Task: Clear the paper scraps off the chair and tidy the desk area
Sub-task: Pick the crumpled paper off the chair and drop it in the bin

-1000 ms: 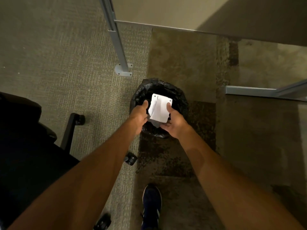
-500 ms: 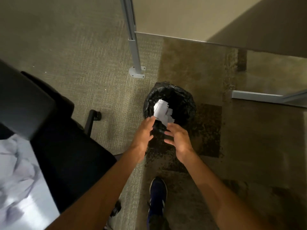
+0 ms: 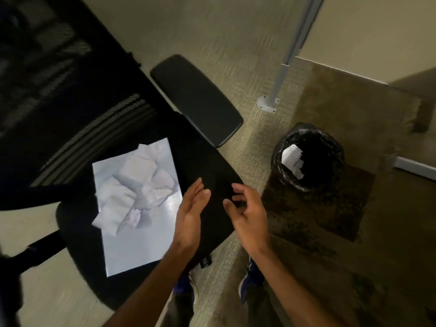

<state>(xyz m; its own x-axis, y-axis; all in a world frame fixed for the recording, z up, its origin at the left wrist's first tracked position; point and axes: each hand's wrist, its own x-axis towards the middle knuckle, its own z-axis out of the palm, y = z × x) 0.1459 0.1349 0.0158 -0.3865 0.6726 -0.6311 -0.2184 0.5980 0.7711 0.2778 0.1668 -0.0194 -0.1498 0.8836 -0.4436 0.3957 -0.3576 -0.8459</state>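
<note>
A black office chair (image 3: 207, 175) fills the left of the head view. On its seat lies a flat white sheet (image 3: 146, 241) with a heap of crumpled paper scraps (image 3: 139, 185) on top. To the right stands a black-lined bin (image 3: 330, 166) holding white paper pieces (image 3: 292, 159). My left hand (image 3: 191, 213) hovers over the seat's right part, just right of the sheet, fingers apart and holding nothing. My right hand (image 3: 247, 211) is beside it over the seat's right edge, open and empty too.
The chair's armrest (image 3: 195, 97) juts out between the seat and a grey desk leg (image 3: 283, 72) bolted to the carpet. The pale desk top (image 3: 377, 31) is at the upper right. My shoes (image 3: 252, 279) stand below the seat's front edge.
The paper I held over the bin has dropped into it. Both hands have come away empty and swung left over the chair seat, and my view has turned toward the chair.
</note>
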